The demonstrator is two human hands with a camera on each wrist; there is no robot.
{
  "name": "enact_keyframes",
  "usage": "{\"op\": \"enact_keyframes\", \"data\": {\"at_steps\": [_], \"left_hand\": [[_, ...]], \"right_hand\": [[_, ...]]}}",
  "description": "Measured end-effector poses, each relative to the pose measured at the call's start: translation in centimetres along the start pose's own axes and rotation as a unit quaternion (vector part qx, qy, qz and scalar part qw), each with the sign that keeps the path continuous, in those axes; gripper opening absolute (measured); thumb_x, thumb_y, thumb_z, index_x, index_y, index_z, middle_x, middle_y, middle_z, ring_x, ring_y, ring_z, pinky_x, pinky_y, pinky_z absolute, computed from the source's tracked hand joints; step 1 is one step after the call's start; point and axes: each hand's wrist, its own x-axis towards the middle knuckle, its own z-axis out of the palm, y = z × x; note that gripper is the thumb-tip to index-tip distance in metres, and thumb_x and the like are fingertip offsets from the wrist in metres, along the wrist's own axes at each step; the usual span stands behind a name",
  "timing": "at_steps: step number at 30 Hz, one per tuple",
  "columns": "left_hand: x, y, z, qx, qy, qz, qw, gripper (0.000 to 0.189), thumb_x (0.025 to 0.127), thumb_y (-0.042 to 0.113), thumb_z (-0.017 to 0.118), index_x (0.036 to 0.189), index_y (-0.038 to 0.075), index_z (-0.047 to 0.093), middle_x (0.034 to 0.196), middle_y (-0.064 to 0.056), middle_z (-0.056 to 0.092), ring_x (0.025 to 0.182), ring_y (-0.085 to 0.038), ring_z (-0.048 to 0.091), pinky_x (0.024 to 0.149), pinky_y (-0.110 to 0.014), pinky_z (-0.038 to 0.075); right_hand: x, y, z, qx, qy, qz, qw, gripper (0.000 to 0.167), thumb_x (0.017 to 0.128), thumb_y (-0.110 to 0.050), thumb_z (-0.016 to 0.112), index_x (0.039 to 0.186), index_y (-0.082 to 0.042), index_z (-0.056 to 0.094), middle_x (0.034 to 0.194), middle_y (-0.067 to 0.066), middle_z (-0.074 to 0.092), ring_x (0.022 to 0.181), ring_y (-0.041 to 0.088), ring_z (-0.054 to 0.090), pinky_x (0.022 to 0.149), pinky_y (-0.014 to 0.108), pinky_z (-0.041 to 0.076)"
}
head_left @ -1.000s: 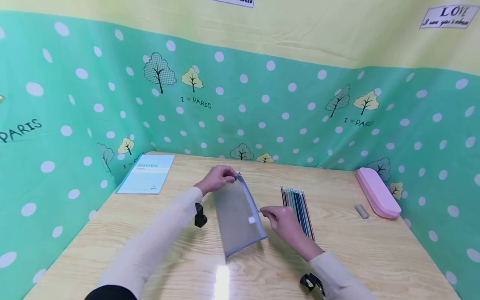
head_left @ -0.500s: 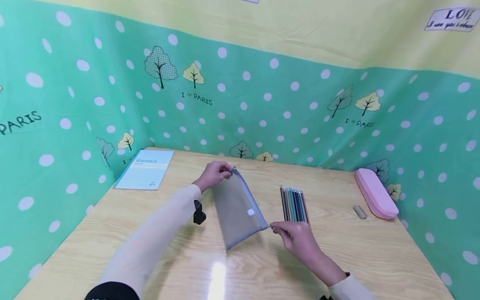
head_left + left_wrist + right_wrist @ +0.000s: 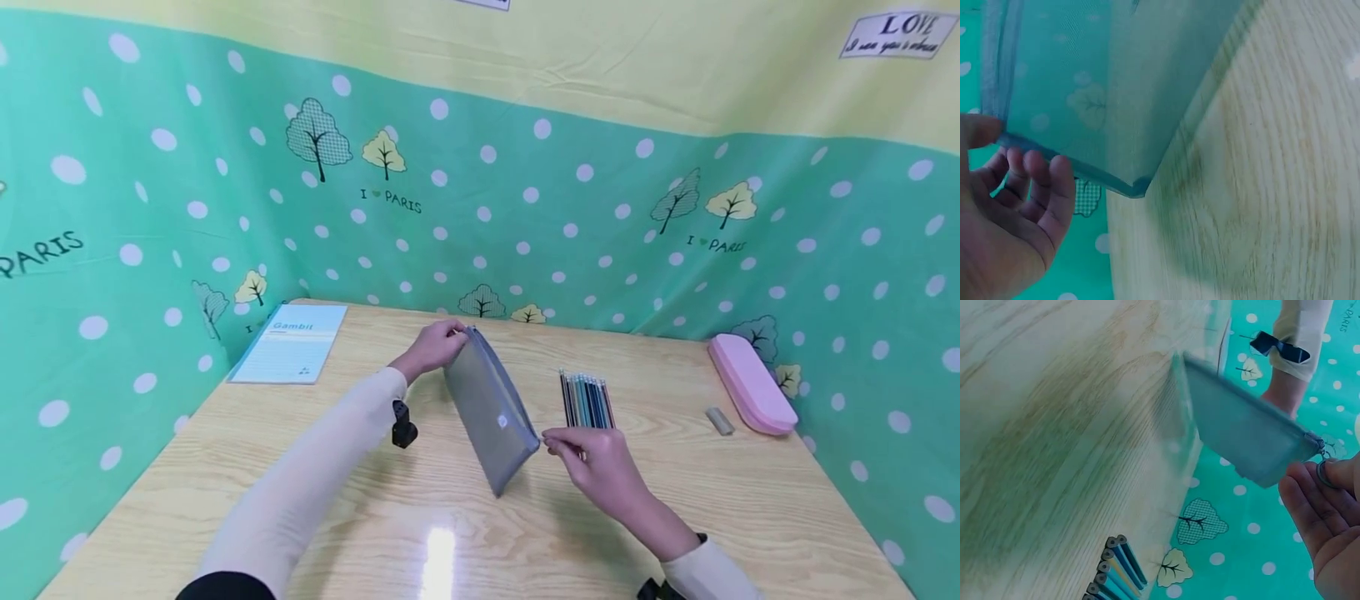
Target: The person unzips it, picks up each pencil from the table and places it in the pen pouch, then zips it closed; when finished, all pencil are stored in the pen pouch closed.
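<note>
A grey see-through mesh zipper pouch [image 3: 487, 408] stands on edge, tilted, over the middle of the wooden table. My left hand [image 3: 437, 344] pinches its far upper corner. In the left wrist view, the thumb of that hand [image 3: 1013, 219] presses the corner by the blue-grey edging, the other fingers loosely bent below. At the near end of the zipper, my right hand [image 3: 600, 467] pinches the pull. A metal ring on the pull [image 3: 1325, 474] shows between thumb and finger of the right hand [image 3: 1332, 519] in the right wrist view.
A row of pencils [image 3: 588, 400] lies just beyond my right hand, partly covered by it. A grey eraser [image 3: 720, 421] and a pink pencil case [image 3: 752, 385] are at the right. At the back left lies a light blue notebook [image 3: 292, 343]. Patterned green cloth [image 3: 480, 225] hangs behind the table.
My right hand has drawn the pull along the zipper toward the near right end. The pouch has swung steeper, its lower corner shifting right, while the left hand keeps the far corner.
</note>
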Motion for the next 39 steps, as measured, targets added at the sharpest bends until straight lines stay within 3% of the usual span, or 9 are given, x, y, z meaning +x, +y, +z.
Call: {"op": "enact_keyframes", "data": {"at_steps": [3,8,13,16,22,28,31,35,39], "left_hand": [[-0.5,0.3,0.4,-0.035,-0.004,-0.018,0.9992,0.042,0.105,0.039,0.051,0.12,0.001,0.062,0.084,-0.007,0.059,0.068,-0.02,0.06,0.065,-0.035,0.062],[-1.2,0.8,1.1,-0.046,-0.014,-0.03,0.9984,0.05,0.098,0.046,0.065,0.121,0.003,0.056,0.094,-0.011,0.062,0.073,-0.026,0.067,0.073,-0.043,0.065],[-1.9,1.2,2.1,-0.056,-0.025,-0.021,0.9979,0.059,0.093,0.027,0.074,0.136,-0.003,0.048,0.106,-0.016,0.059,0.073,-0.022,0.064,0.067,-0.034,0.064],[-2.5,1.4,2.8,-0.096,-0.033,-0.022,0.9946,0.075,0.089,0.016,0.075,0.151,-0.004,0.038,0.119,-0.021,0.059,0.079,-0.022,0.066,0.065,-0.029,0.064],[-5.3,1.9,3.7,-0.188,-0.063,-0.059,0.9784,0.091,0.088,0.008,0.073,0.162,-0.002,0.021,0.147,-0.03,0.048,0.096,-0.037,0.072,0.072,-0.035,0.066],[-7.2,2.8,3.9,-0.243,-0.037,-0.124,0.9614,0.069,0.094,0.005,0.066,0.154,-0.007,0.034,0.136,-0.032,0.058,0.091,-0.036,0.075,0.07,-0.034,0.067],[-7.8,3.2,4.2,-0.278,-0.022,-0.146,0.9492,0.059,0.097,0.004,0.063,0.149,-0.011,0.041,0.13,-0.033,0.063,0.085,-0.034,0.076,0.069,-0.033,0.067],[-8.1,3.6,4.7,-0.321,-0.009,-0.151,0.9351,0.054,0.096,0.001,0.06,0.146,-0.014,0.044,0.126,-0.035,0.064,0.087,-0.038,0.076,0.069,-0.034,0.067],[-8.1,4.2,4.9,-0.329,-0.012,-0.137,0.9341,0.051,0.095,-0.001,0.058,0.143,-0.015,0.046,0.126,-0.038,0.062,0.098,-0.046,0.073,0.069,-0.036,0.067]], "right_hand": [[0.2,-0.2,0.1,0.006,0.0,0.001,1.0,0.01,0.083,0.012,0.077,0.091,0.006,0.078,0.08,0.017,0.077,0.064,0.014,0.075,0.06,0.01,0.058],[0.6,-0.5,0.4,0.009,0.003,-0.005,0.9999,0.017,0.079,0.017,0.078,0.092,0.006,0.078,0.08,0.016,0.077,0.064,0.015,0.075,0.06,0.011,0.058],[0.7,-0.7,0.8,0.012,0.007,-0.002,0.9999,0.014,0.081,0.015,0.077,0.092,0.006,0.078,0.08,0.017,0.077,0.064,0.016,0.075,0.061,0.012,0.059],[0.7,-0.7,1.1,0.011,0.01,0.002,0.9999,0.013,0.081,0.015,0.077,0.092,0.007,0.078,0.081,0.018,0.077,0.064,0.016,0.075,0.061,0.012,0.059],[0.7,-0.6,1.9,0.003,0.006,0.008,0.9999,0.017,0.079,0.016,0.078,0.092,0.007,0.078,0.084,0.016,0.078,0.067,0.017,0.077,0.062,0.013,0.059],[1.0,-0.7,2.5,0.007,0.002,0.016,0.9999,0.016,0.08,0.015,0.078,0.093,0.006,0.079,0.085,0.016,0.078,0.069,0.019,0.077,0.063,0.013,0.059],[1.1,-1.0,2.8,0.013,0.001,0.023,0.9996,0.016,0.08,0.015,0.078,0.094,0.006,0.079,0.086,0.016,0.078,0.069,0.019,0.077,0.064,0.013,0.06],[1.0,-1.4,3.1,0.021,-0.004,0.036,0.9991,0.017,0.081,0.014,0.078,0.095,0.006,0.078,0.087,0.016,0.078,0.07,0.021,0.077,0.064,0.012,0.059],[1.1,-1.5,3.5,0.029,0.003,0.047,0.9985,0.016,0.083,0.014,0.076,0.096,0.005,0.079,0.087,0.015,0.078,0.071,0.019,0.078,0.064,0.013,0.059]]}}
